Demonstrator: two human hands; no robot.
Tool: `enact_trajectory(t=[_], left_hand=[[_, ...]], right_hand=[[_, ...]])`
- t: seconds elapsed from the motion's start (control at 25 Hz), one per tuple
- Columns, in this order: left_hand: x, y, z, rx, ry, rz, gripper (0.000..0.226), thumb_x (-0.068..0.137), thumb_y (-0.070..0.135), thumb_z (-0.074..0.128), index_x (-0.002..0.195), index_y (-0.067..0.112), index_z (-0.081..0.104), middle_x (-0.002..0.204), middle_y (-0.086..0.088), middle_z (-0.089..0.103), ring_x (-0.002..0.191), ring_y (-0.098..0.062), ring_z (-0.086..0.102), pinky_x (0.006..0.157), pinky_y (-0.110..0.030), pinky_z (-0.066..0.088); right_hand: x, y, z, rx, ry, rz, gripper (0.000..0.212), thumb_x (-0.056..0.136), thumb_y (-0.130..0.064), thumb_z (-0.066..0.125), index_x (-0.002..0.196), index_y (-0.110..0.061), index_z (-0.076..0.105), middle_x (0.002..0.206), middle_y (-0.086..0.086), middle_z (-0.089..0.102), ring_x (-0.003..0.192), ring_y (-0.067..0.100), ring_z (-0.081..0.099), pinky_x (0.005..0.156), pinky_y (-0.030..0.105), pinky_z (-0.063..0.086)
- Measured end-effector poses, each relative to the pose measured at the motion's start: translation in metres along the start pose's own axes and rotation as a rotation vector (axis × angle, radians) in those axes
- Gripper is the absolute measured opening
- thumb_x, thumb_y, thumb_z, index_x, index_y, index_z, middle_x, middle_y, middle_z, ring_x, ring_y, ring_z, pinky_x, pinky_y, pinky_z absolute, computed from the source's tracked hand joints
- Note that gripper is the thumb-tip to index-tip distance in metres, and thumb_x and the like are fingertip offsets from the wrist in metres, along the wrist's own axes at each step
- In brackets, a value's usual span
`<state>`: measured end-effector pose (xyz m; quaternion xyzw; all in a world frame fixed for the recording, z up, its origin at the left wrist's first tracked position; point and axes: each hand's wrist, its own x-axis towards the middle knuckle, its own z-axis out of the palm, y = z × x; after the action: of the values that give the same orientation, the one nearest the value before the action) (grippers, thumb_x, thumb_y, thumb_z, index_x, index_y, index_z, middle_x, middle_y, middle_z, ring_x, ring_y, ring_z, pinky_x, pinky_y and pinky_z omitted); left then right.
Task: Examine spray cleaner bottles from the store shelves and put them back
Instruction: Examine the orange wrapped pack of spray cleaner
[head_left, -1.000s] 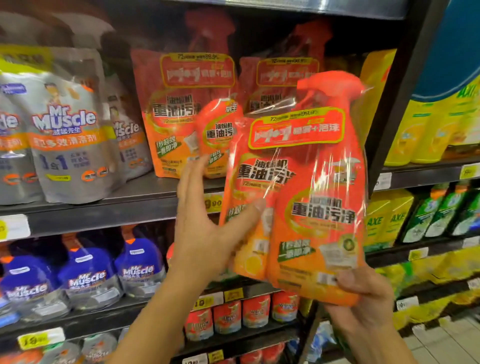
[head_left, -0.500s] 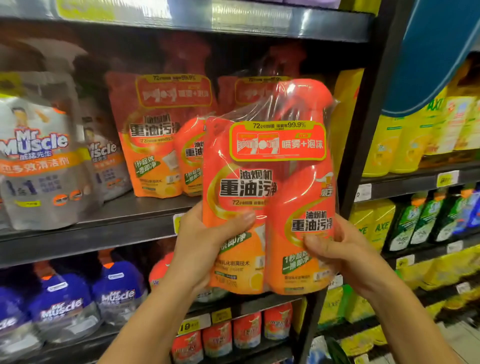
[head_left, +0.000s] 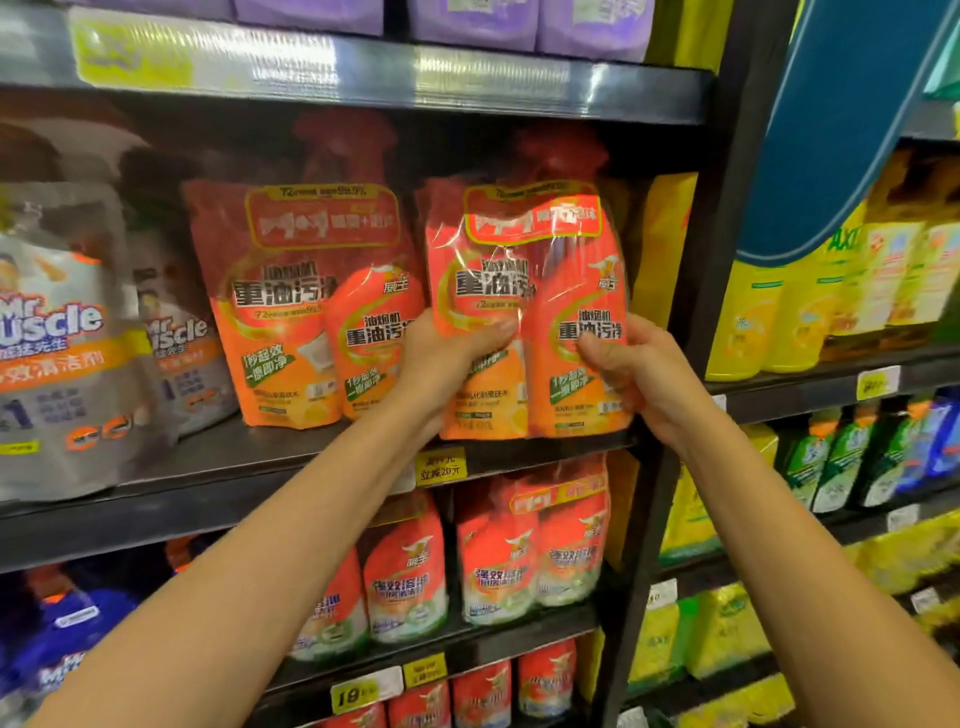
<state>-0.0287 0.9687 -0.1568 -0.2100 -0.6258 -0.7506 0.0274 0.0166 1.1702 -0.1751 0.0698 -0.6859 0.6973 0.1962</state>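
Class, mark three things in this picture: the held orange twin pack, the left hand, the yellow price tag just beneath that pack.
orange twin pack (head_left: 493, 291): head view, front label.
left hand (head_left: 444, 364): head view, back of the hand.
yellow price tag (head_left: 441, 466): head view, middle of the tag.

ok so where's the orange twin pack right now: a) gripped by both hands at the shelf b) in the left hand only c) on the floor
A: the left hand and the right hand both grip the orange twin pack, its base down by the shelf.
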Motion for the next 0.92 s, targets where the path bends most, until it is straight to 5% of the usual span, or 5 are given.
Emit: enact_trajectory(t=[0.12,0.28,0.44,0.64,0.92], left_hand=[[0.014,-0.006,0.003,0.13,0.06,0.13,0.037,0.074,0.018,0.08,0.108,0.019,0.064,0.096,0.007,0.073,0.081,-0.001,0.069,0.067,-0.014,0.053],[0.022,-0.023,0.006,0.213,0.098,0.191,0.052,0.074,0.017,0.081,0.12,0.014,0.056,0.105,0.005,0.068,0.092,-0.005,0.065,0.082,-0.023,0.051],[0.022,-0.032,-0.005,0.452,0.118,0.278,0.073,0.071,0.032,0.082,0.13,0.016,0.044,0.109,0.016,0.057,0.096,0.0,0.056,0.078,-0.004,0.04],[0.007,-0.053,-0.011,0.818,0.221,0.357,0.096,0.073,0.047,0.076,0.147,0.019,0.022,0.133,-0.001,0.056,0.118,-0.025,0.054,0.091,-0.041,0.048],[0.015,-0.064,-0.002,0.74,0.209,0.347,0.09,0.082,0.038,0.072,0.15,0.017,0.017,0.136,-0.005,0.049,0.124,-0.02,0.043,0.09,-0.015,0.027]], right_hand=[[0.016,0.002,-0.003,-0.046,0.005,-0.068,0.051,0.069,-0.026,0.08,0.115,-0.017,0.061,0.106,0.003,0.074,0.098,0.022,0.071,0.078,0.037,0.058],[0.024,0.015,-0.002,-0.084,0.013,-0.129,0.05,0.075,-0.02,0.079,0.12,-0.019,0.057,0.106,-0.003,0.073,0.1,0.015,0.069,0.077,0.03,0.056],[0.023,0.025,-0.004,-0.122,0.032,-0.195,0.058,0.08,-0.023,0.072,0.133,-0.018,0.05,0.116,-0.004,0.068,0.108,0.009,0.065,0.08,0.021,0.053],[0.026,0.029,-0.002,-0.198,0.087,-0.255,0.057,0.086,-0.016,0.067,0.138,-0.013,0.044,0.123,-0.001,0.064,0.112,0.006,0.062,0.085,0.018,0.052],[0.027,0.041,0.005,-0.257,0.231,-0.313,0.052,0.089,-0.013,0.066,0.135,-0.017,0.044,0.122,-0.005,0.061,0.111,0.0,0.059,0.085,0.013,0.049]])
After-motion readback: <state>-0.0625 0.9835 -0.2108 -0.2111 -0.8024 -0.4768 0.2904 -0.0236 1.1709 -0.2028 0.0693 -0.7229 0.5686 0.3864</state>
